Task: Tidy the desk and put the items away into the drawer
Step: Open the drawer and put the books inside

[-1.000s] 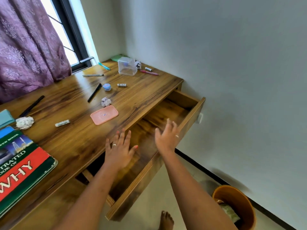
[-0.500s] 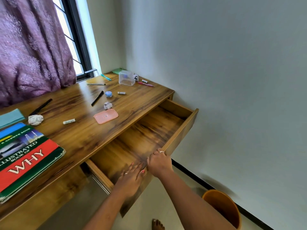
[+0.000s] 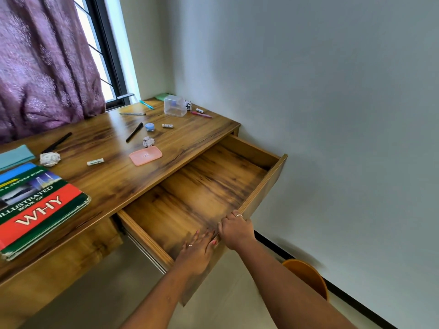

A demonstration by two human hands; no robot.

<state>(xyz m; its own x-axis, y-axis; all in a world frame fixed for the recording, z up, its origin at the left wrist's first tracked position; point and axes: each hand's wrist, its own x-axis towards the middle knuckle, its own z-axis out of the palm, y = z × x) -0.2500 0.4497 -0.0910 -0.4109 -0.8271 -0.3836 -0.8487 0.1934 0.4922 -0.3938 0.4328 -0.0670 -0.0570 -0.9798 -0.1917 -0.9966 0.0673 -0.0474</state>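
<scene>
The wooden drawer (image 3: 261, 186) stands pulled far out of the desk (image 3: 114, 181), and its inside is bare. My right hand (image 3: 235, 230) grips the top edge of the drawer's front panel with curled fingers. My left hand (image 3: 198, 248) lies beside it with straight fingers resting over the same edge, reaching into the drawer. On the desk lie a pink lid (image 3: 145, 155), a clear plastic box (image 3: 175, 106), a black marker (image 3: 134, 132), a small blue jar (image 3: 149, 126), crumpled paper balls (image 3: 50, 159) and several pens.
A large book (image 3: 35, 205) titled "WHY" lies at the desk's left front, with a teal notebook (image 3: 14, 156) behind it. An orange bin (image 3: 308, 279) stands on the floor by the wall, right of my arm. A purple curtain (image 3: 42, 67) hangs behind the desk.
Both hands came down from above the drawer onto its front edge. The drawer slid further out of the desk.
</scene>
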